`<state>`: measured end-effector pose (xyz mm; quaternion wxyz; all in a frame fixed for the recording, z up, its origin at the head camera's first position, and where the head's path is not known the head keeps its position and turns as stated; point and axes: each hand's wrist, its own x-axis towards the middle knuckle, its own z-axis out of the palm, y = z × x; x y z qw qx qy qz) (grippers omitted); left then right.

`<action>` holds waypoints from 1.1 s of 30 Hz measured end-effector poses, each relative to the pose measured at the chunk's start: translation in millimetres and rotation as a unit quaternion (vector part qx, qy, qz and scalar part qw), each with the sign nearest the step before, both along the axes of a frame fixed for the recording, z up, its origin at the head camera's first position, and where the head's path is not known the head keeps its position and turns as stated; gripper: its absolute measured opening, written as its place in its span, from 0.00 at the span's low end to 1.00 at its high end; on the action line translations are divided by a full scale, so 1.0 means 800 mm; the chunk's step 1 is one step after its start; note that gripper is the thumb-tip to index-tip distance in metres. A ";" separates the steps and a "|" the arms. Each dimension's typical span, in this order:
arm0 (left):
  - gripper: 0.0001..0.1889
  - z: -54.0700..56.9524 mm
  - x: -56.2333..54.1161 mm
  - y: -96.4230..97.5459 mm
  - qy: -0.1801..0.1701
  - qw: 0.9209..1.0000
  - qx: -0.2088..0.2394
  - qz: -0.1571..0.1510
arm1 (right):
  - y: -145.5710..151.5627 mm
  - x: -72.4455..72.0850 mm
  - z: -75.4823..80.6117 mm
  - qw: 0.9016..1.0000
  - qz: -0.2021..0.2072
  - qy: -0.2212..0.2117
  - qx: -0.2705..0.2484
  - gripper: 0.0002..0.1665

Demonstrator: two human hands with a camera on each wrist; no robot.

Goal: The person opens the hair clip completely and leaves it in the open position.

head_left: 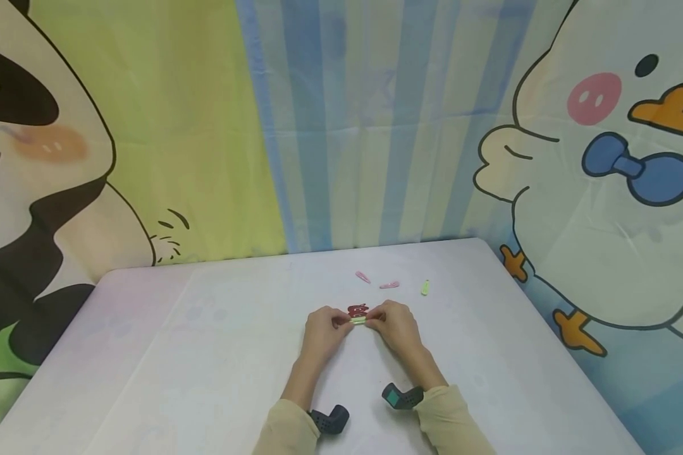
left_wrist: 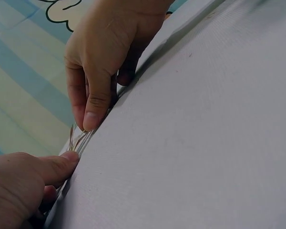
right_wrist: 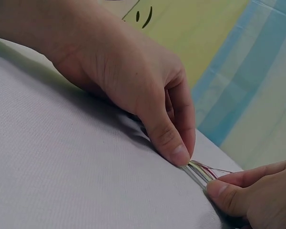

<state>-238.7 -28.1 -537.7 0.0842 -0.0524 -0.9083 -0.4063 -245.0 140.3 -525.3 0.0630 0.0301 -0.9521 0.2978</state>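
My left hand [head_left: 323,328] and right hand [head_left: 397,325] face each other low over the white table. Between thumb and forefinger, each pinches one end of the light green hair clips [head_left: 357,320], which lie crosswise. Directly behind them sit dark red hair clips [head_left: 358,310], bunched together. The left wrist view shows the right hand [left_wrist: 109,57] above and the left hand [left_wrist: 24,186] below, with thin clip edges [left_wrist: 77,138] between their fingertips. From the right wrist, the clips [right_wrist: 200,171] appear edge-on; how many there are cannot be made out.
Farther back on the white table [head_left: 216,354] lie a pink hair clip [head_left: 362,277], another pink clip [head_left: 389,285] and a light green clip [head_left: 425,287]. A patterned cloth [head_left: 353,126] hangs behind the table's back edge. Dark devices are strapped to both wrists.
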 end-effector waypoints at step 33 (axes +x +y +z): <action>0.04 0.000 -0.003 -0.002 -0.010 1.000 -0.006 0.009 | 0.001 -0.004 0.007 0.999 -0.003 -0.022 0.026 0.05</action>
